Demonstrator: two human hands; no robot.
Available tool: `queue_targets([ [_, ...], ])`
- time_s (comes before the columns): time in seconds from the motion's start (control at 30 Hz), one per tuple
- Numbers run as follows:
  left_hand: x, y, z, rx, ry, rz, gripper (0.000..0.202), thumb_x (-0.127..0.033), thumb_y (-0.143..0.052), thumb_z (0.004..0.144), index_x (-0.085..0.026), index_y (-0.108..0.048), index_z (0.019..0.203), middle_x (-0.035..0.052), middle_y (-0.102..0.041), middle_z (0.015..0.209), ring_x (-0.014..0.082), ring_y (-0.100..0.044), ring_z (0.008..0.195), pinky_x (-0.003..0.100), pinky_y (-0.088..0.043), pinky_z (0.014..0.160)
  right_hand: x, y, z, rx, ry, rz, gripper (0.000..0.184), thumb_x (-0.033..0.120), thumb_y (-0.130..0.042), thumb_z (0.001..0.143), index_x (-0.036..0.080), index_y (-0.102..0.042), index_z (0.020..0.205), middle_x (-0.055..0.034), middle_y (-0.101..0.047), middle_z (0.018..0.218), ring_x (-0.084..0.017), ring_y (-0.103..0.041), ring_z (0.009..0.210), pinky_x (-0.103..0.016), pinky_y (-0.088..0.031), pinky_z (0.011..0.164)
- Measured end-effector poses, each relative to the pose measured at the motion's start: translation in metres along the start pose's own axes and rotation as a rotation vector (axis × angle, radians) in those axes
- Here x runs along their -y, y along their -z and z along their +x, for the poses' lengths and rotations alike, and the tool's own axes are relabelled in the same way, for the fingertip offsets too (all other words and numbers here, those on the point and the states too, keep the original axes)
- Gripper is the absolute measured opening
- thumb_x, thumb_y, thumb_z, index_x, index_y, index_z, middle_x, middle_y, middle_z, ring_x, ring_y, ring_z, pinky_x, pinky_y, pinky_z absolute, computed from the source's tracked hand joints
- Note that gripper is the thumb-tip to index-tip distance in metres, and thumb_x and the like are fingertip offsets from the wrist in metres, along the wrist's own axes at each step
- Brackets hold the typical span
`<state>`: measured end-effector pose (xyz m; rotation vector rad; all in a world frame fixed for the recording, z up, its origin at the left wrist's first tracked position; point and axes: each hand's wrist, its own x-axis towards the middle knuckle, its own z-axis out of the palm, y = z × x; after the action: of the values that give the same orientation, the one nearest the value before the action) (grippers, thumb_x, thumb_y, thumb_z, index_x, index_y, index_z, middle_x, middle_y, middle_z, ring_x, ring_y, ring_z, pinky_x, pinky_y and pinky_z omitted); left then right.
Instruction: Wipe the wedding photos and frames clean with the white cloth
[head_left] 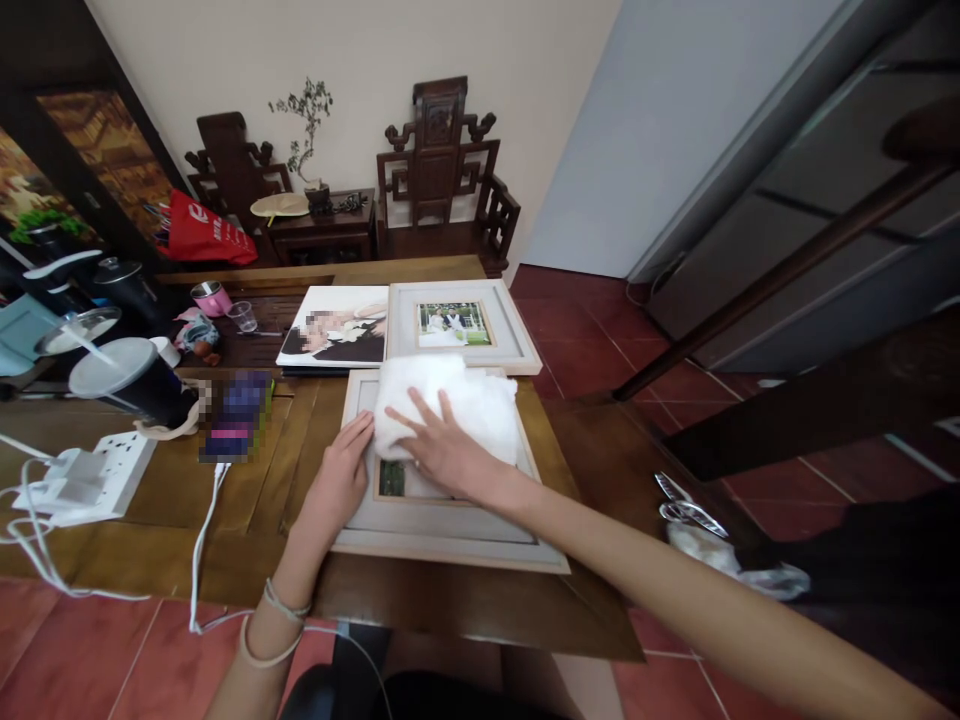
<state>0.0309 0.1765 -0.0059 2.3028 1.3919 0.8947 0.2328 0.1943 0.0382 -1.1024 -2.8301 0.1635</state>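
Note:
A pale wooden picture frame (450, 530) lies flat on the wooden table (247, 490) in front of me. A white fluffy cloth (465, 400) covers its upper part. My right hand (442, 450) lies flat on the cloth with fingers spread, pressing it onto the glass. My left hand (341, 480) rests on the frame's left edge, fingers curled over it, holding it steady. A second framed photo (457, 325) and a frameless photo print (337, 325) lie side by side just beyond.
A white power strip (97, 475) with cables sits at the left. Dark lidded cups (127, 380), a pink mug (212, 297) and a small glass (242, 316) stand at the far left. Carved wooden chairs (442, 180) line the back wall. Red tile floor lies to the right.

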Motion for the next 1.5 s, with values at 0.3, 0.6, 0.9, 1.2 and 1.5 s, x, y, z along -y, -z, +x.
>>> queue_targets([
  [0.3,-0.014,0.006,-0.001,0.071,0.08,0.0,0.047,-0.016,-0.03,0.096,-0.018,-0.035,0.143,0.0116,-0.034,0.152,0.0215,-0.026,0.143,0.049,-0.025,0.115,0.039,0.051,-0.062,0.262,0.186,0.339,0.041,0.001,-0.052,0.078,0.02,-0.066,0.111,-0.0097,-0.053,0.138,-0.031,-0.028,0.139,-0.063,-0.026,0.108],
  [0.6,-0.019,0.014,0.001,-0.006,0.038,-0.161,0.054,-0.04,-0.023,0.1,-0.016,-0.025,0.148,0.0121,-0.03,0.154,0.021,-0.025,0.143,0.041,-0.02,0.118,0.021,-0.002,0.033,-0.081,-0.047,-0.054,0.035,0.01,-0.041,0.09,0.008,-0.064,0.117,-0.0168,-0.034,0.15,-0.045,-0.013,0.14,-0.07,-0.012,0.109],
  [0.9,-0.018,0.015,-0.002,-0.045,0.081,-0.225,0.068,-0.057,-0.015,0.096,-0.014,-0.027,0.148,0.0134,-0.032,0.153,0.0245,-0.027,0.142,0.044,-0.019,0.117,0.055,0.022,-0.032,0.145,0.236,0.206,0.035,0.01,-0.053,0.08,0.017,-0.066,0.111,-0.0089,-0.046,0.144,-0.037,-0.021,0.14,-0.059,-0.021,0.112],
  [1.2,-0.014,0.012,-0.003,0.038,0.08,-0.161,0.06,-0.047,-0.02,0.099,-0.016,-0.018,0.151,0.011,-0.013,0.159,0.0221,-0.012,0.146,0.043,-0.012,0.119,0.029,-0.002,-0.002,-0.015,0.188,-0.019,0.027,0.01,-0.056,0.082,0.017,-0.069,0.104,-0.0085,-0.043,0.147,-0.034,-0.024,0.14,-0.053,-0.019,0.115],
  [1.5,-0.014,0.009,0.001,0.075,0.108,-0.007,0.053,-0.031,-0.035,0.097,-0.012,-0.031,0.146,0.0159,-0.037,0.15,0.0254,-0.034,0.139,0.045,-0.028,0.114,-0.019,0.013,0.057,-0.148,0.034,-0.087,0.05,-0.009,-0.049,0.072,0.013,-0.063,0.114,-0.0132,-0.026,0.154,-0.036,-0.011,0.143,-0.065,-0.014,0.111],
])
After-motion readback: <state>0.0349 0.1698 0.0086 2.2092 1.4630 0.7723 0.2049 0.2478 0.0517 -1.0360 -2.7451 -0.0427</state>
